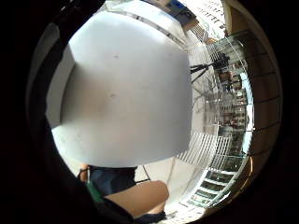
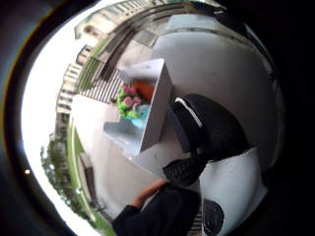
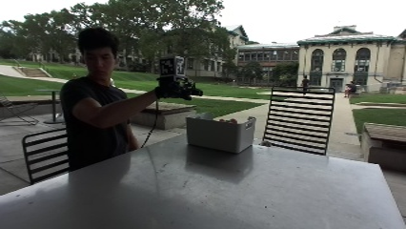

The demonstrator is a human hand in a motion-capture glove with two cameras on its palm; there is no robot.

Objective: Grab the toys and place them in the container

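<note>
A white container [image 3: 218,136] stands on the grey table [image 3: 222,191] near its far edge. Small toys [image 3: 225,121] peek over its rim. The thumb side palm view looks into the container [image 2: 160,103] and shows a pink and green toy [image 2: 129,103] with orange and blue ones beside it. My gloved right hand [image 3: 174,88] is raised in the air, above and to the left of the container. Its black fingers [image 2: 197,128] hang loosely curled and hold nothing. The little finger side view shows only bare tabletop [image 1: 126,93].
A black slatted chair [image 3: 298,119] stands behind the table right of the container, another chair [image 3: 44,155] by the person at the left. A concrete bench [image 3: 384,143] sits at the far right.
</note>
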